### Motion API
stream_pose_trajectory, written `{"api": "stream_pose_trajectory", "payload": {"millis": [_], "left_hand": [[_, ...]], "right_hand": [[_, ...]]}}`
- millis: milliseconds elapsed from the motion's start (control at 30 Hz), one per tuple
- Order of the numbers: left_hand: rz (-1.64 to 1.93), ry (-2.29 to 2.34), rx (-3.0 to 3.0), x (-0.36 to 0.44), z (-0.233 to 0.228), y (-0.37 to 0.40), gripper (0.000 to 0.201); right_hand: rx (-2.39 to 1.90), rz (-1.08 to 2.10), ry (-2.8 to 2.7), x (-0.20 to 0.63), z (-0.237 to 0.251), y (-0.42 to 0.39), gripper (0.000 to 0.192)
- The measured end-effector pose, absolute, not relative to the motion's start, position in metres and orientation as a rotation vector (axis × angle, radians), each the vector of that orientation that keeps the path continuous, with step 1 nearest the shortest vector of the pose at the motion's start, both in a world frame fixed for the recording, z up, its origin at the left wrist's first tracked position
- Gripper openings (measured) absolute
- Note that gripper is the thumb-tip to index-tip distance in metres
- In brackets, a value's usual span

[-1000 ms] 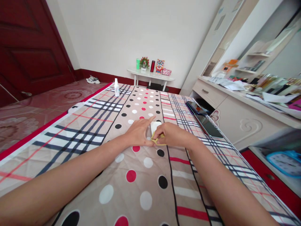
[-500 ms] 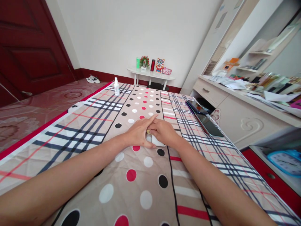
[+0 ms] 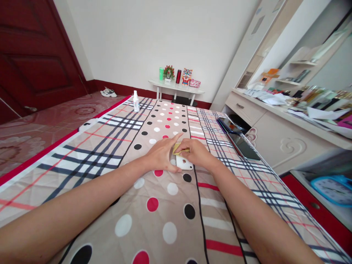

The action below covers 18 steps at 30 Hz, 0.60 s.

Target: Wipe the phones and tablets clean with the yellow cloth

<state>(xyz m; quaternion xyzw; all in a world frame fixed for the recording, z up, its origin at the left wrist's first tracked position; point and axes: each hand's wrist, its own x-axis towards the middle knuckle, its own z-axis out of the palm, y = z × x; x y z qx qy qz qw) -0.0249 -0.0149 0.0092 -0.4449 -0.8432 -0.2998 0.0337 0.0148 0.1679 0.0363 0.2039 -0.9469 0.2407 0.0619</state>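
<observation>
A white phone [image 3: 183, 163] lies back-up on the patterned bedspread [image 3: 115, 124], in the middle of the head view. My left hand [image 3: 161, 156] rests flat beside it, fingers spread, thumb and index finger bracing the phone's left edge. My right hand [image 3: 195, 153] presses a small yellow cloth [image 3: 178, 148] onto the phone's far end. The hand hides most of the cloth.
A small white spray bottle [image 3: 136, 102] stands at the bed's far left. Two dark tablets or phones [image 3: 238, 137] lie along the bed's right edge. A dresser with drawers [image 3: 275, 128] stands to the right, and a low white table with ornaments [image 3: 176, 88] beyond the bed.
My right hand has slid the yellow cloth from the phone's near end to its far end, uncovering the near part of the white phone. The left hand has stayed in place.
</observation>
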Motion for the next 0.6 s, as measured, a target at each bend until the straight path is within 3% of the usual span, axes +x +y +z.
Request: {"api": "stream_pose_trajectory", "payload": {"millis": [100, 300, 600], "left_hand": [[-0.908, -2.597, -1.371, -0.025, 0.010, -0.016, 0.128], [-0.867, -2.615, -1.276, -0.021, 0.013, -0.016, 0.123], [-0.694, -2.636, -0.962, -0.031, 0.005, -0.018, 0.112]], "right_hand": [[0.744, 0.808, -2.875, 0.013, 0.034, 0.167, 0.024], [0.252, 0.557, -2.799, 0.004, 0.028, 0.192, 0.026], [0.432, 0.632, -2.988, 0.023, 0.045, 0.165, 0.011]]}}
